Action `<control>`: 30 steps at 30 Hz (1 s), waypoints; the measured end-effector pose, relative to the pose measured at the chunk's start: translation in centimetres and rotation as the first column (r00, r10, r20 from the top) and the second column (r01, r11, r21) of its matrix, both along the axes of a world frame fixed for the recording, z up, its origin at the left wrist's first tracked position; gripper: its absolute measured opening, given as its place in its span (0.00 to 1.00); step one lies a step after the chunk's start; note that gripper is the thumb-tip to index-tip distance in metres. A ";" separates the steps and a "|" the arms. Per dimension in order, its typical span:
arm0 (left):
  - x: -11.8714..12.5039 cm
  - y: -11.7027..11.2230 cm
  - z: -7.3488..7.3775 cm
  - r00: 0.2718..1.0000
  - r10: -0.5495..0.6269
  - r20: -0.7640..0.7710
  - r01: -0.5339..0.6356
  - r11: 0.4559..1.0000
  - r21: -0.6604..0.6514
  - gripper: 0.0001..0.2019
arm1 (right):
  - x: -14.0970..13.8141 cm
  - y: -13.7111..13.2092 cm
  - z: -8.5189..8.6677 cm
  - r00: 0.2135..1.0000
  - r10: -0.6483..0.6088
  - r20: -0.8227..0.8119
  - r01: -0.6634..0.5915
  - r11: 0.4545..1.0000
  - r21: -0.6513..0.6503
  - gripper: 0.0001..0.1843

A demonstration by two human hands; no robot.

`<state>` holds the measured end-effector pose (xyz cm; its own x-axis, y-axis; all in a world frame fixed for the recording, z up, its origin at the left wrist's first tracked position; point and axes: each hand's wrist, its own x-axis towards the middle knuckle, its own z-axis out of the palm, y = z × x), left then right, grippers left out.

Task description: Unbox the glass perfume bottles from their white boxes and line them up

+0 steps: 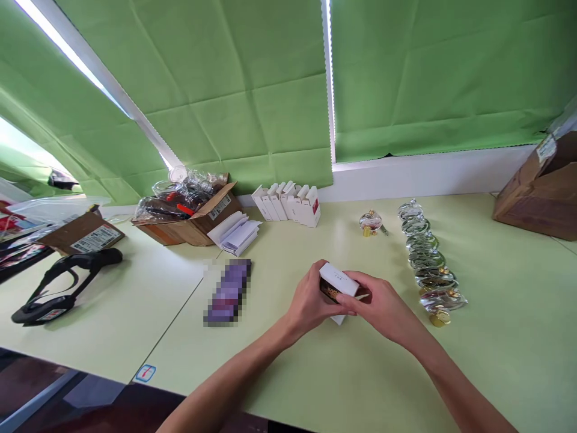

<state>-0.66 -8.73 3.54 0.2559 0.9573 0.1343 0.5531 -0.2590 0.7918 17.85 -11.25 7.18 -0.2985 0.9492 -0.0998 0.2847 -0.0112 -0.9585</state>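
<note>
My left hand (310,300) and my right hand (381,305) are both closed around a small white carton (337,280) above the pale green table (342,367). A dark item with gold print shows at the carton's lower edge, between my fingers. A row of clear wrapped items (428,260) with gold caps runs along the table just right of my right hand. One single clear item with a gold cap (370,222) stands farther back. Several upright white cartons (288,203) stand in a row near the wall.
An open cardboard box (193,224) with plastic-wrapped pieces sits back left, a stack of folded white leaflets (237,233) beside it. A blurred purple object (228,292) lies left of my hands. A black handheld device (63,282) lies far left. Another cardboard box (538,192) is at the right edge.
</note>
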 end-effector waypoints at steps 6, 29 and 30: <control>-2.0 0.7 0.3 0.941 -0.284 0.183 0.297 0.954 -0.048 0.32 | 1.4 0.7 0.5 0.984 0.168 -0.065 -0.168 0.986 -0.002 0.16; -0.2 -0.9 0.1 0.966 -0.100 -0.238 0.154 0.963 0.220 0.36 | 0.9 0.7 -0.9 0.969 0.130 -0.208 -0.158 0.980 -0.123 0.26; -0.1 -1.0 0.0 0.962 -0.081 -0.261 0.151 0.954 0.259 0.37 | 0.8 0.7 -1.0 0.974 0.107 -0.199 -0.137 0.981 -0.140 0.26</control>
<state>-0.75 -9.72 3.57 0.4213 0.8537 0.3061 0.6736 -0.5206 0.5247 18.67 -10.57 6.13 -0.4383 0.8826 -0.1701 0.1061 -0.1371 -0.9849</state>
